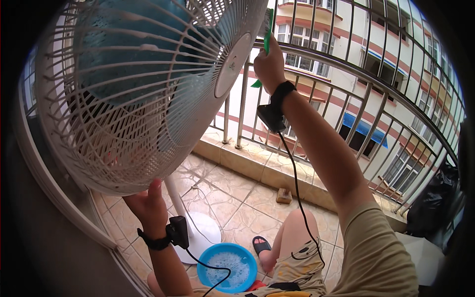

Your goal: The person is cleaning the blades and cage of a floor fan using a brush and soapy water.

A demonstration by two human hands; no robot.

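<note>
- At the far left, a pale frame (34, 148) of a door or window curves past the cage.
- Filling the upper left is the white fan (198, 111), its cage on, blue blades (128, 64) behind the ribs. Pale flecks that look like suds sit on some ribs, so I judge the washing begun and the cage not yet rinsed clear.
- Under it, my left hand (148, 205) props the lower rim, thumb up against it; my other fingers are mostly hidden, so I cannot tell how far they are curled.
- Just right of that hand, the white pole (173, 195) runs down to a round base (205, 230) on the tiles.
- Near the base, the blue basin (202, 271) holds foamy water (225, 265): enough, I'd say, for the scrubbing left.
- At the cage's right edge, my right hand (270, 67) is wrapped round a green brush (267, 42), bristles toward the rim. That stretch seems the part being worked; how clean the rest is, I cannot judge from here.
- Farther right, beyond the brush, metal railing (391, 89) sweeps across.
</note>
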